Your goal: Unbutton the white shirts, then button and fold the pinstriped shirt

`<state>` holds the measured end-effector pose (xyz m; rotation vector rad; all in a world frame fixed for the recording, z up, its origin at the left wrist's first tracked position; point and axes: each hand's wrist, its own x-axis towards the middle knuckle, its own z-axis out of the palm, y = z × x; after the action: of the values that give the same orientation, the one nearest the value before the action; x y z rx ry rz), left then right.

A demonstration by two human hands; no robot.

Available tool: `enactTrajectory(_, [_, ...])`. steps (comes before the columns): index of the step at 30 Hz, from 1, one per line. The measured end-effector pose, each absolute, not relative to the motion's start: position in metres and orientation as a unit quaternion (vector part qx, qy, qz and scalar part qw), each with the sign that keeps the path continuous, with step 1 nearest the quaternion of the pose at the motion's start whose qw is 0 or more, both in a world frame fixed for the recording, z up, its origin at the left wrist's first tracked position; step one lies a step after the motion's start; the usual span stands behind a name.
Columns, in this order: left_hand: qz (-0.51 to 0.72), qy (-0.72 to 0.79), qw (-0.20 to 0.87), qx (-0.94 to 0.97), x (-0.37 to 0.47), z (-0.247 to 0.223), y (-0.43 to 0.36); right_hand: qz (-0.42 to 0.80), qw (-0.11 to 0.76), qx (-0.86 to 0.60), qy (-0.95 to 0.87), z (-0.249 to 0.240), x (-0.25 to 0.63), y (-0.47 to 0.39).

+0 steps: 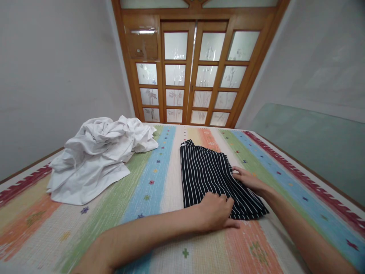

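A black garment with white stripes (203, 167) lies partly folded on a colourful striped cloth (171, 243), its collar at the far left corner. My left hand (216, 211) is at the garment's near edge, fingers curled on the fabric and thumb stretched beside it. At the right edge, my right hand (248, 179) has its fingers on the fabric, near a fold that runs toward the near right corner.
A crumpled pile of white cloth (97, 156) lies at the left. Beyond the far edge stand wooden doors with glass panes (189, 72). A pale green panel (310, 140) rises at the right, and grey walls flank both sides.
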<state>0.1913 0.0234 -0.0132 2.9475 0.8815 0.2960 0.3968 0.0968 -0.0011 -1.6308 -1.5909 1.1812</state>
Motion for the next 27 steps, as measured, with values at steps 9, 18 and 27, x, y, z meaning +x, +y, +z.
enactTrajectory(9, [0.11, 0.285, 0.164, 0.938, 0.167, 0.007, 0.034, 0.483, 0.329, -0.593, -0.554, -0.002, 0.4, 0.094])
enactTrajectory(18, [0.144, 0.251, 0.314, 0.904, 0.102, 0.024, 0.047, 0.564, 0.389, -0.544, -0.485, -0.007, 0.387, 0.096])
enactTrajectory(27, [0.108, 0.27, 0.369, 0.883, 0.091, 0.039, 0.044, 0.504, 0.381, -0.493, -0.598, -0.006, 0.357, 0.093])
